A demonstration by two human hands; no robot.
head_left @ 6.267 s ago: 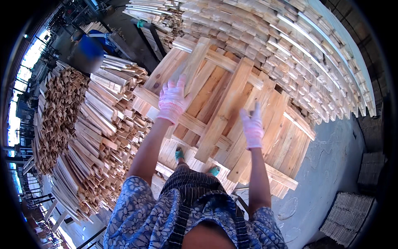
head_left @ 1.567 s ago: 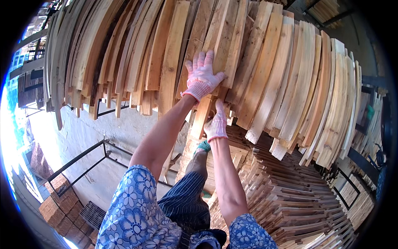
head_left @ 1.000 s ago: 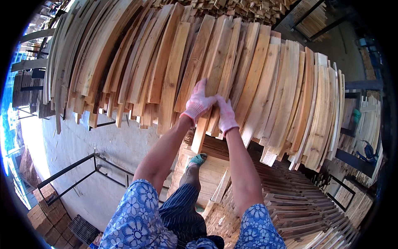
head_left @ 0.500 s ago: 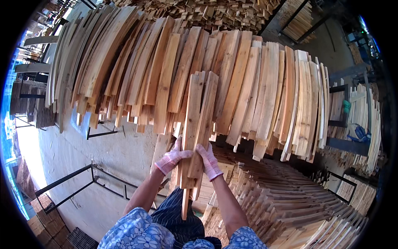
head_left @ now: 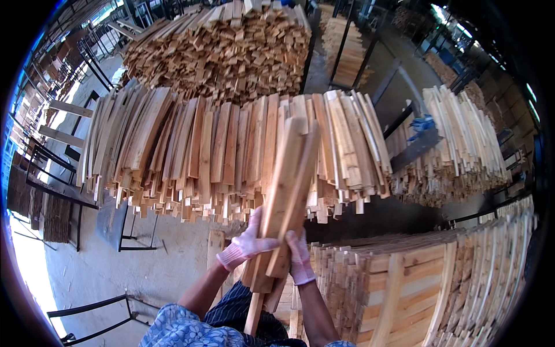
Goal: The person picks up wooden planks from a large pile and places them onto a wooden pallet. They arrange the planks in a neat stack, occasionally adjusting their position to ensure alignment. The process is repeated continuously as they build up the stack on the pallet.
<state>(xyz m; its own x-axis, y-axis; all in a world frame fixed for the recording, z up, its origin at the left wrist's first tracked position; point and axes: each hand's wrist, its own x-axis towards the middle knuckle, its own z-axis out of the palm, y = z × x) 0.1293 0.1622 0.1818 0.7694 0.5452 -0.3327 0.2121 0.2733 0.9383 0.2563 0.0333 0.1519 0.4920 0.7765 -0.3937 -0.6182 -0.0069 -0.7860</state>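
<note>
Between my gloved hands is a small bundle of wooden slats (head_left: 280,191), held lengthwise and pointing away from me, their near ends close to my body. My left hand (head_left: 250,240) grips the bundle's left side, thumb across the top. On the right side my right hand (head_left: 299,257) is closed round it, its fingers partly hidden. Both hands wear pale pink knit gloves. Beyond the far ends of the slats lies a long row of stacked wooden slats (head_left: 222,141), which the bundle partly covers.
A large heap of short wood pieces (head_left: 231,52) rises behind the row. At right stands another slat stack (head_left: 462,139) with a blue cloth (head_left: 422,126) near it. Close by on the right is a tall stack of boards (head_left: 404,283). A black metal frame (head_left: 92,312) stands lower left.
My view has tilted up and turned right, showing more of the heap and right-hand stacks. The bundle now appears raised, with both hands still gripping it.
</note>
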